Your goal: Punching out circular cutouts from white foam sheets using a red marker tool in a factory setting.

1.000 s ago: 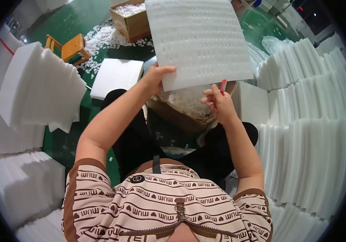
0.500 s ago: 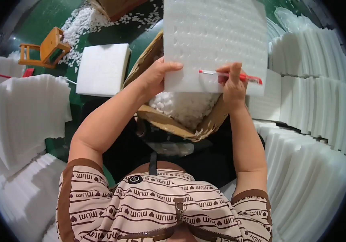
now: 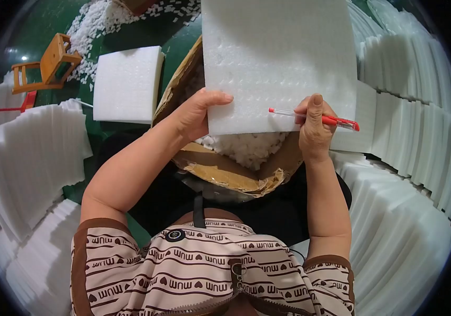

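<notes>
A white foam sheet [image 3: 281,63] is held up in front of me over an open cardboard box [image 3: 220,171]. My left hand [image 3: 200,113] grips the sheet's left edge, with the thumb lying on its upper face and the other fingers hidden beneath. At the lower right corner, my right hand [image 3: 317,126] is closed on the sheet and on a red pen [image 3: 344,124] with a clear barrel. The pen points left across the sheet, its tip end apart from the hand. Small white foam pieces [image 3: 254,150] fill the visible part of the box below.
Stacks of white foam sheets stand on the right [image 3: 409,121] and on the left [image 3: 36,158]. A white foam block [image 3: 126,84] lies left of the box. Farther left are a small wooden chair [image 3: 52,63] and foam bits [image 3: 96,23] scattered over the green floor.
Both hands and the sheet have come slightly nearer to me. My right hand has shifted a little right with the pen. The sheet's dimpled rows look flatter now.
</notes>
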Motion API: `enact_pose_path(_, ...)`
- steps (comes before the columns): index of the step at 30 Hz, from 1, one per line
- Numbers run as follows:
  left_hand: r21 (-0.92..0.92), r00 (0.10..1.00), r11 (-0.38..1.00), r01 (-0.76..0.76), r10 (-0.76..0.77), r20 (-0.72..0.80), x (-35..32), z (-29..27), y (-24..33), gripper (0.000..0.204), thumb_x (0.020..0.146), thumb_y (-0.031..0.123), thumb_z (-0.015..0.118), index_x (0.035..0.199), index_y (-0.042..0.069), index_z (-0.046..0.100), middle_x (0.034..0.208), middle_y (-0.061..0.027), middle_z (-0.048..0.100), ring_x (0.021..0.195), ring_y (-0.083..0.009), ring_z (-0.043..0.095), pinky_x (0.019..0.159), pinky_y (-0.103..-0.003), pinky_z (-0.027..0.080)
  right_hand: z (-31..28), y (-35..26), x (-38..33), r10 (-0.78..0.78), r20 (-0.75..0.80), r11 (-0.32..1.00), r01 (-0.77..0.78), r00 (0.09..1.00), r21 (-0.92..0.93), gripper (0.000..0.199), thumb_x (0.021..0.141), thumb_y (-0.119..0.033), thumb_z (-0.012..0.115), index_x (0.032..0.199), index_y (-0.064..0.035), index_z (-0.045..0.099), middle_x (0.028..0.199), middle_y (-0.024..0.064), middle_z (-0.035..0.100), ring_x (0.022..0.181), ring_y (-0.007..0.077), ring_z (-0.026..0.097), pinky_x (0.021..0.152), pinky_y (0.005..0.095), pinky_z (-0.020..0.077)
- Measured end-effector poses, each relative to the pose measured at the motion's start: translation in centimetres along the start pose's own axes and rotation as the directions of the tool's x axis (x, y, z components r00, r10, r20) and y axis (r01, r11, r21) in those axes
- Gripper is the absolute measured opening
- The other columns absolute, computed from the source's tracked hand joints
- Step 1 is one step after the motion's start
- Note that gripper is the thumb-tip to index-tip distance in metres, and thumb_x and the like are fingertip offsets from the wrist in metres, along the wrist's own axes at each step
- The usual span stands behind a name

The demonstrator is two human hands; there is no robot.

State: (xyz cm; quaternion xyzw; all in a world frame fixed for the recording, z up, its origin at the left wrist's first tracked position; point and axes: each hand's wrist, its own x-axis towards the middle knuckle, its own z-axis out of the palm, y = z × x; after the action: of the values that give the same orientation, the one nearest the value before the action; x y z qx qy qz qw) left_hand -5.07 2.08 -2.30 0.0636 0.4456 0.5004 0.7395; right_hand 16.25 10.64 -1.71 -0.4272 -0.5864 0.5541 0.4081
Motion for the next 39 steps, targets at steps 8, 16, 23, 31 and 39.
enact_pose_path(8, 0.034, 0.992, 0.993, -0.117, 0.115, 0.049, 0.7, -0.1, -1.0, 0.052, 0.073, 0.013, 0.061, 0.120, -0.006, 0.047, 0.107, -0.0230, 0.058, 0.095, -0.0300, 0.057, 0.084, -0.038, 0.047, 2.1, 0.0, 0.1, -0.334, 0.273, 0.823, 0.420, 0.902, -0.382, 0.041, 0.095, -0.023, 0.050, 0.060, -0.0031, 0.052, 0.056, 0.0020, 0.047, 0.050, 0.0113, 0.040, 0.049, 0.0249, 0.0348)
enact_pose_path(16, 0.087, 0.986, 0.983, -0.159, 0.154, 0.056, 0.2, 0.3, -0.9, 0.050, 0.073, 0.010, 0.060, 0.119, -0.006, 0.047, 0.105, -0.0227, 0.058, 0.094, -0.0293, 0.057, 0.083, -0.037, 0.047, 0.9, 0.3, -0.9, -0.305, 0.083, 0.900, 0.315, 0.949, -0.300, 0.043, 0.096, -0.021, 0.047, 0.057, -0.0037, 0.047, 0.055, 0.0018, 0.045, 0.049, 0.0105, 0.036, 0.049, 0.0255, 0.0336)
enact_pose_path(23, 0.074, 0.987, 0.984, -0.162, 0.162, 0.002, 0.3, 0.2, -0.4, 0.049, 0.074, 0.009, 0.058, 0.119, -0.007, 0.046, 0.108, -0.0240, 0.056, 0.096, -0.0303, 0.056, 0.085, -0.037, 0.047, -0.7, -0.1, -0.5, -0.026, -0.077, 1.000, 0.027, 0.997, 0.007, 0.044, 0.097, -0.023, 0.047, 0.057, -0.0054, 0.046, 0.055, 0.0011, 0.044, 0.049, 0.0099, 0.036, 0.049, 0.0246, 0.0330)
enact_pose_path(31, 0.204, 0.974, 0.953, -0.225, 0.216, 0.062, 0.4, 0.1, -1.5, 0.056, 0.072, 0.014, 0.061, 0.122, -0.005, 0.044, 0.110, -0.0252, 0.054, 0.098, -0.0332, 0.054, 0.085, -0.043, 0.044, 0.8, 1.1, -0.3, -0.537, 0.301, 0.598, 0.608, 0.788, -0.523, 0.046, 0.098, -0.026, 0.045, 0.055, -0.0079, 0.045, 0.054, -0.0002, 0.042, 0.048, 0.0097, 0.036, 0.049, 0.0230, 0.0313)
enact_pose_path(39, 0.159, 0.985, 0.973, -0.170, 0.173, -0.007, 0.1, 0.3, -1.1, 0.051, 0.075, 0.010, 0.059, 0.120, -0.007, 0.044, 0.109, -0.0250, 0.053, 0.101, -0.0323, 0.053, 0.089, -0.042, 0.043, -1.4, -0.4, 1.0, 0.081, -0.065, 0.920, -0.050, 0.995, 0.388, 0.040, 0.095, -0.020, 0.052, 0.057, -0.0096, 0.046, 0.054, -0.0012, 0.041, 0.047, 0.0083, 0.035, 0.046, 0.0214, 0.0331)
